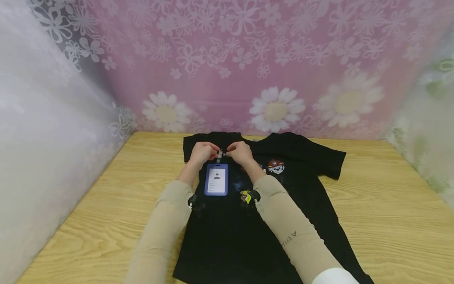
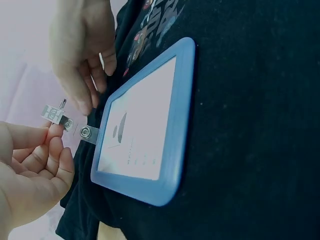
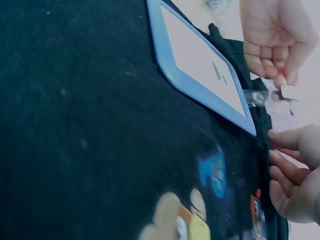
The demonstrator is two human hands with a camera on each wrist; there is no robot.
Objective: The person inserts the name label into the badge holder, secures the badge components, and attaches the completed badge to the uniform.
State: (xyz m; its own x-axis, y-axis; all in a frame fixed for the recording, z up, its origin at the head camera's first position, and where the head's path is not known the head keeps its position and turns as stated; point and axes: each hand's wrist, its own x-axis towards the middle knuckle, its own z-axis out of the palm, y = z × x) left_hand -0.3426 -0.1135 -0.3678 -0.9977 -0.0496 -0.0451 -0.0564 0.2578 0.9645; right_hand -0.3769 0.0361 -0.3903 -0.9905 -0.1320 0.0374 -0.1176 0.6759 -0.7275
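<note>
Two hands meet at the collar end of a black T-shirt (image 1: 248, 221) spread flat on a wooden surface (image 1: 383, 197), working the metal clip (image 2: 56, 114) of a blue badge holder (image 1: 216, 179). The left hand (image 1: 203, 153) pinches the clip between thumb and fingertips, its remaining fingers curled toward the palm; the right hand (image 1: 241, 152) sits just across from it with fingers bent and tips close to the clip, though whether they actually grip it cannot be told from these views. Just below both hands, toward the wrists, the badge holder lies face up on the shirt, joined to the clip by a short clear strap with a snap (image 2: 87, 132). Cartoon dog prints (image 1: 276, 166) show on the fabric just beside the right hand. By the look of it, the holder is light and rigid, its smooth plastic likely to slide on cloth, while the small sprung clip calls for a fingertip pinch at its tail; the shirt is soft and limp and probably needs holding taut at the edge nearest the hands. Floral sheeting (image 1: 248, 59) backs the scene beyond the fingertips.
</note>
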